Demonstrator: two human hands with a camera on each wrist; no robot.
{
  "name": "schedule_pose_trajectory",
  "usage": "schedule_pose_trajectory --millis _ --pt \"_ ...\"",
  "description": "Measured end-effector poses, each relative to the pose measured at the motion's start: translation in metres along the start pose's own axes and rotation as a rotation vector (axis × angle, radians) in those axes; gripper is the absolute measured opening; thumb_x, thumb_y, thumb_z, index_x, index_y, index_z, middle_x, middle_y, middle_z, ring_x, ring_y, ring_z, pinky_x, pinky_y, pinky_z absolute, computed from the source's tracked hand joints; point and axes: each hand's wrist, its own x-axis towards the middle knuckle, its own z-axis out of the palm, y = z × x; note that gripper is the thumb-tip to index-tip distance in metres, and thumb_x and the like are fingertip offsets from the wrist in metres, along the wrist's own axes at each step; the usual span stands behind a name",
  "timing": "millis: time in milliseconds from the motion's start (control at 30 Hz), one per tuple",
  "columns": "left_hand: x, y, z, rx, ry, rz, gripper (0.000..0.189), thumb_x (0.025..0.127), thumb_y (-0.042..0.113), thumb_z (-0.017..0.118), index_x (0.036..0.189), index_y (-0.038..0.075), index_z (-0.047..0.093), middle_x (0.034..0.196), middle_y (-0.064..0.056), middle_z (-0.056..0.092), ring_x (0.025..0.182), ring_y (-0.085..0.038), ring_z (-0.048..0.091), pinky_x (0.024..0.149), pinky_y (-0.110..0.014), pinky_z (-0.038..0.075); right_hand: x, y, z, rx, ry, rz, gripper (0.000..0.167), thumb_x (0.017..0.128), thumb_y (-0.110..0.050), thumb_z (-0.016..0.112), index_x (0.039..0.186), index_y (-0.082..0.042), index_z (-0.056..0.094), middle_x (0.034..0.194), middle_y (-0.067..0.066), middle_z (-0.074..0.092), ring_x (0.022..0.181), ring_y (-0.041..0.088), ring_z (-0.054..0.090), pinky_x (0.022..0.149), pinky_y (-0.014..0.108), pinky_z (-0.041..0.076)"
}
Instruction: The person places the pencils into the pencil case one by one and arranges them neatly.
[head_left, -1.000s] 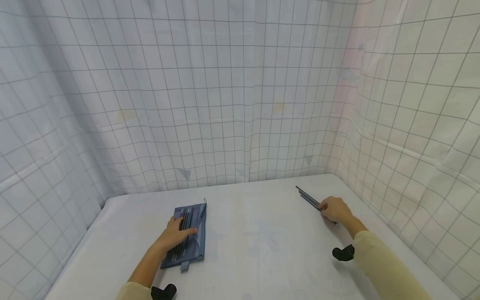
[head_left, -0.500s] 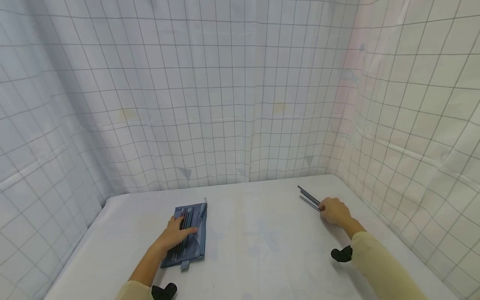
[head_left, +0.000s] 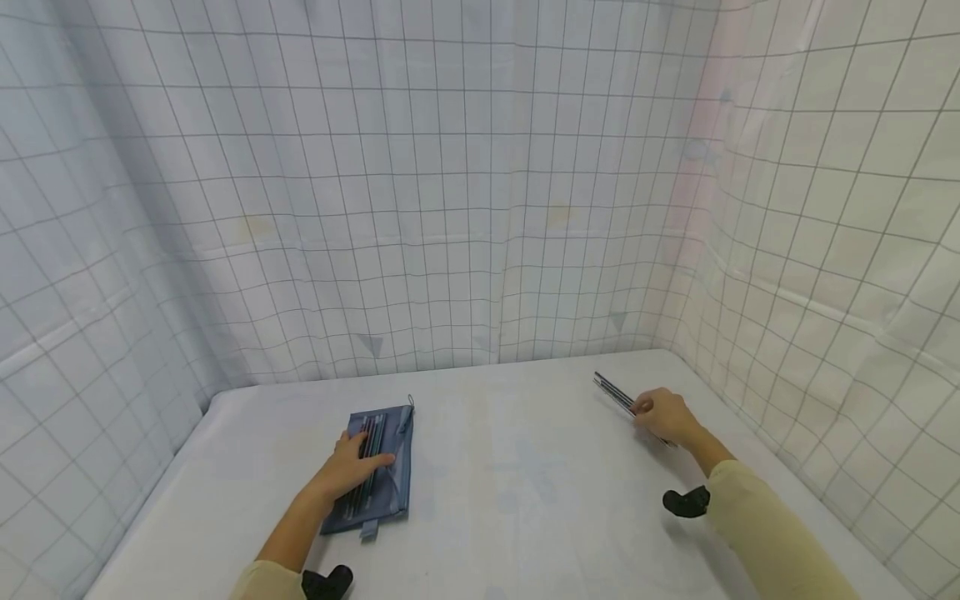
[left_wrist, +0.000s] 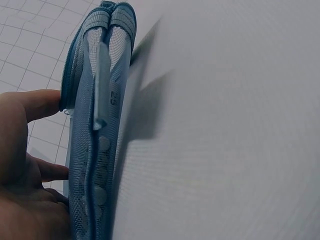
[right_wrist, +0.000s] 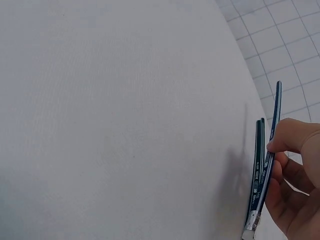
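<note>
On the left of the table a blue mesh zip pencil case (head_left: 401,458) lies flat, with several pencils (head_left: 375,446) showing at its face. My left hand (head_left: 351,469) rests over it, thumb and fingers spread; the left wrist view has the case (left_wrist: 95,150) edge-on, fingertips touching its side. At the right, my right hand (head_left: 667,417) pinches a dark blue pencil (right_wrist: 275,112) between thumb and fingers. Dark green pencils (right_wrist: 258,150) lie close beside it, their tips (head_left: 607,386) pointing to the far left. Whether the fingers also hold these I cannot tell.
White cloth covers the table (head_left: 495,467). A grid-patterned white curtain (head_left: 450,208) hangs along its back and both sides. Black wrist mounts (head_left: 686,502) sit at both sleeves.
My right hand has shifted slightly up and to the left along the pencils. The pencils fanned a little apart, then came closer together. The left hand and case have stayed put.
</note>
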Motion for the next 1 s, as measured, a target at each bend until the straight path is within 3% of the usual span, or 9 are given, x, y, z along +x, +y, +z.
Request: schedule_pose_trajectory --millis 133,400,667,1000 --pt "0.001 -0.001 0.0 -0.003 -0.003 -0.008 0.093 0.098 0.041 0.067 0.156 -0.015 0.021 0.16 -0.044 -0.005 0.144 -0.066 0.0 0.111 -0.077 0.01 0.001 -0.005 0.002 0.096 0.0 0.029 0.022 0.091 -0.009 0.072 0.109 0.004 0.073 0.107 0.019 0.07 0.091 0.03 0.067 0.073 0.041 0.057" --pt "0.001 -0.002 0.0 0.006 0.0 0.002 0.095 0.098 0.043 0.068 0.155 -0.016 0.02 0.159 -0.045 -0.005 0.143 -0.067 0.0 0.111 -0.078 0.011 0.005 -0.02 0.008 0.172 -0.019 0.101 0.028 0.09 -0.008 0.069 0.115 0.005 0.071 0.11 0.02 0.07 0.088 0.026 0.068 0.072 0.037 0.059" --pt "0.004 -0.002 0.0 -0.008 -0.005 -0.002 0.094 0.098 0.042 0.067 0.156 -0.015 0.019 0.16 -0.043 -0.007 0.144 -0.066 -0.001 0.111 -0.077 0.008 0.009 -0.037 0.021 0.454 -0.101 0.2 0.027 0.092 -0.002 0.069 0.116 0.009 0.069 0.098 0.013 0.068 0.079 0.019 0.064 0.068 0.03 0.058" --pt "0.004 -0.003 0.0 -0.007 -0.007 -0.002 0.096 0.098 0.043 0.067 0.156 -0.015 0.018 0.16 -0.043 -0.008 0.144 -0.065 -0.002 0.112 -0.077 0.007 0.009 -0.054 0.044 0.55 -0.104 0.234 0.027 0.092 -0.002 0.07 0.117 0.008 0.069 0.097 0.012 0.069 0.08 0.018 0.065 0.069 0.029 0.058"
